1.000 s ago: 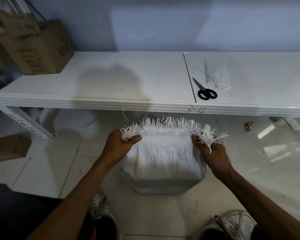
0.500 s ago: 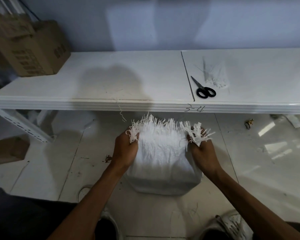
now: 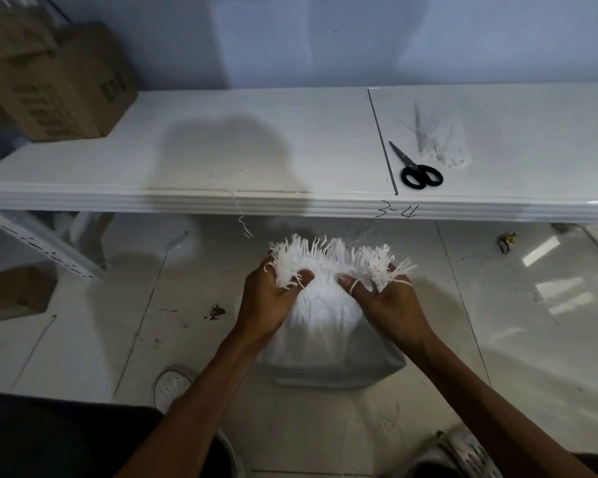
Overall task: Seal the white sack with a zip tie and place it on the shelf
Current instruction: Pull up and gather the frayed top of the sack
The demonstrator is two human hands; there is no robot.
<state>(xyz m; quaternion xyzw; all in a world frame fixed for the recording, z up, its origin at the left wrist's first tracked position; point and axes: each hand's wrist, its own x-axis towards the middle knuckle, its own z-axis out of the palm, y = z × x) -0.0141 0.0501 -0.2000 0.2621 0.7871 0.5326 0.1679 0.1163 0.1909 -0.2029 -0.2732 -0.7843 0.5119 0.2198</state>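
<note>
A white woven sack (image 3: 328,343) stands on the floor just in front of the low white shelf (image 3: 256,201). Its frayed top edge is bunched between my hands. My left hand (image 3: 270,298) grips the left part of the fringe, thumb pressed into the cloth. My right hand (image 3: 390,305) grips the right part, with loose threads over its fingers. The thumbs are a short gap apart. A bundle of pale zip ties (image 3: 439,143) lies on the shelf at the right, beyond the sack.
Black-handled scissors (image 3: 416,169) lie on the shelf beside the zip ties. A cardboard box (image 3: 59,84) sits on the shelf's far left. A smaller box (image 3: 14,291) rests on the floor at left. My shoes (image 3: 170,386) flank the sack.
My hands have moved toward each other, gathering the sack's frayed mouth from a wide spread into a narrower bunch. The sack stays on the floor.
</note>
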